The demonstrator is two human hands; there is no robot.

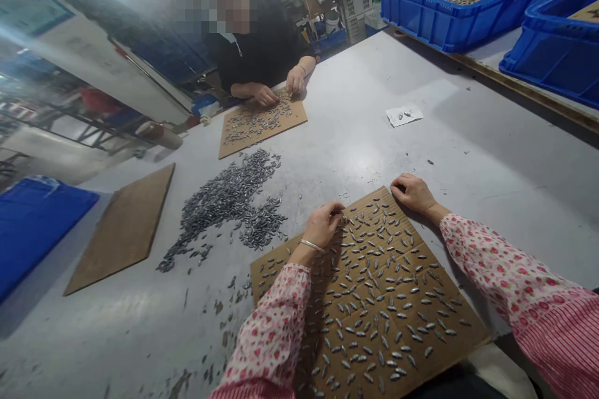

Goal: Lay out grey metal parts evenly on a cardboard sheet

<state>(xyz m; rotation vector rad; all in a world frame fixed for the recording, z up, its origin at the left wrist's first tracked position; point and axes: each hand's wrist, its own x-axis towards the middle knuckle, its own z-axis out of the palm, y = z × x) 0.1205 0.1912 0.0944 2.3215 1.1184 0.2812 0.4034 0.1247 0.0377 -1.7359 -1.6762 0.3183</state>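
Observation:
A brown corrugated cardboard sheet [322, 274] lies before me, covered with many small spindle-shaped grey metal pieces [369, 280] spread apart. My left hand [322, 224], with a bangle at the wrist, is closed at the sheet's far edge. Its thumb and fingers come together beside the nearest pieces; what they hold, if anything, is hidden. Just off the far right corner of the sheet, my right hand [412, 192] has its fingers curled together, the tips close to the corner. I cannot make out anything in them. Left of the sheet lies a loose heap of the same pieces [229, 193].
Across the white table [346, 81], a co-worker's hands [281, 88] work over another cardboard sheet [262, 128] with pieces. A bare brown board [124, 227] and a blue surface [40, 218] are at left. Blue crates [449, 22] stand at right, near a white paper [397, 117].

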